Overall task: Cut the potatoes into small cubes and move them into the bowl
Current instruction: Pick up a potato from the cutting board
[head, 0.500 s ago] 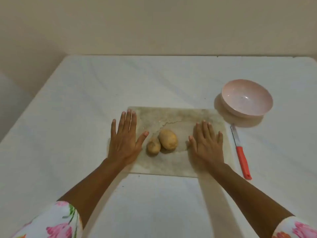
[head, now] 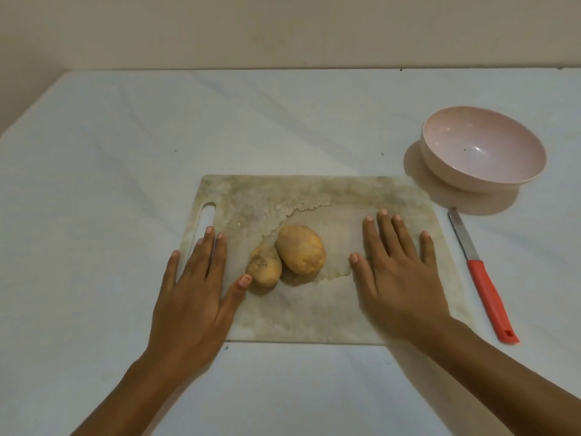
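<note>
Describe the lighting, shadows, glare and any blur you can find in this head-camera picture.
Head view: the light is dim, warm and even. Head view: the bowl throws a soft pinkish shadow to its left and toward the viewer on the table, and a small glare spot sits inside it. Head view: the right hand has slightly smeared edges, while the potatoes look sharp.

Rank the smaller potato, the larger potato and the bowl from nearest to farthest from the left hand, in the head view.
1. Smaller potato, right beside the thumb of the left hand.
2. Larger potato, just right of it.
3. Bowl, far to the right and further back.
</note>
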